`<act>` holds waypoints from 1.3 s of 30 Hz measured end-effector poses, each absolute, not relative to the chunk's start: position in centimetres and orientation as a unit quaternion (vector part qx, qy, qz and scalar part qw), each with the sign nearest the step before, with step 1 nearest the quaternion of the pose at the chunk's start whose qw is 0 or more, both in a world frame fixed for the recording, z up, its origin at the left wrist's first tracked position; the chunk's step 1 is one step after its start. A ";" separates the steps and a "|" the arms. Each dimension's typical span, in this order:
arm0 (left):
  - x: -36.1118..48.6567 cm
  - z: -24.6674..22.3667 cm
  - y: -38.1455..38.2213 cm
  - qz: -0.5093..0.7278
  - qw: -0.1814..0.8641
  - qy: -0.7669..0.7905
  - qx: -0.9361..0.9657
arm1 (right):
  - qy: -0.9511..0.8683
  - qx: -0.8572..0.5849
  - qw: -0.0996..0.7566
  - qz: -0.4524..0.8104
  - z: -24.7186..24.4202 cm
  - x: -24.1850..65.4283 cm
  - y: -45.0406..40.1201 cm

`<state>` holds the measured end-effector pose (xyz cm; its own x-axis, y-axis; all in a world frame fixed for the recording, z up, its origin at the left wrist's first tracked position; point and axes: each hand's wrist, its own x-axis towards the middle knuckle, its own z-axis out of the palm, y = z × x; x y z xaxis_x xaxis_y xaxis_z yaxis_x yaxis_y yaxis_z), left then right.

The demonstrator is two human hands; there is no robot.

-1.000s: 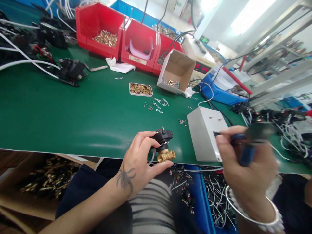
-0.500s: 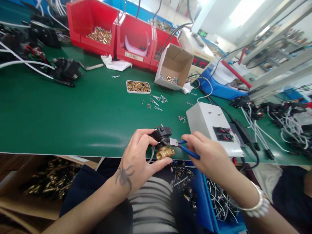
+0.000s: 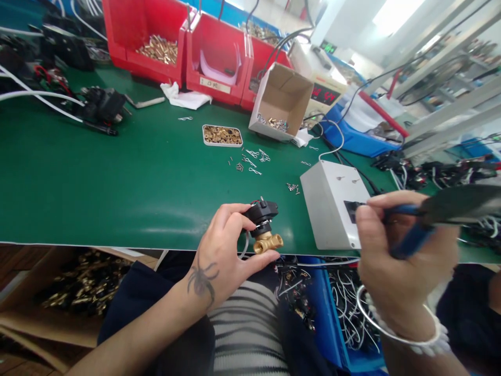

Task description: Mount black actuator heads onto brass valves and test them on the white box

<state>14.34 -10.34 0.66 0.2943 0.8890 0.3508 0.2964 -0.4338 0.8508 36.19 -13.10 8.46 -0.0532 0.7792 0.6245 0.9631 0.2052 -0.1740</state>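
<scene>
Between the thumb and fingers of my left hand (image 3: 223, 245) is a black valve unit (image 3: 261, 213) with a brass fitting (image 3: 267, 243) at its lower end, held over the table's front edge. A thin cable hangs beside it. My right hand (image 3: 403, 245) is at the grey box (image 3: 326, 209), with its thumb and index finger at the box's black terminals (image 3: 351, 210). Blue-handled pliers (image 3: 410, 235) are in the same hand, their jaws pointing right and blurred. Whether the fingertips press the terminals cannot be made out.
Red bins (image 3: 146, 68) and a cardboard box (image 3: 279, 99) stand at the back. A tray of brass parts (image 3: 222, 136), clips (image 3: 254, 171) and pins (image 3: 293, 188) lie mid-table. Below the front edge is a blue crate (image 3: 340, 334) of cables.
My right hand has moved right with the pliers, from the valve unit to the grey box, and the jaws have swung away. My left hand has barely moved.
</scene>
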 end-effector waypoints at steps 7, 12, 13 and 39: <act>14.6 0.7 -10.2 0.445 0.319 0.398 0.736 | -0.782 -0.577 0.212 -0.103 9.2 36.1 -13.0; 14.6 0.7 -10.3 0.444 0.315 0.393 0.741 | -0.828 -0.546 0.115 -0.044 9.0 36.4 -13.1; 14.6 0.7 -10.3 0.445 0.315 0.395 0.740 | -0.840 -0.537 0.073 -0.019 9.0 36.4 -13.1; 14.6 0.7 -10.1 0.435 0.323 0.399 0.740 | -0.794 -0.568 0.204 -0.069 8.6 36.4 -13.0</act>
<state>14.64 -10.08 0.69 0.3030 0.8715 0.3856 0.3087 -0.4726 0.8255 36.41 -13.01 8.58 -0.2719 0.8739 0.4030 0.9305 0.3456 -0.1216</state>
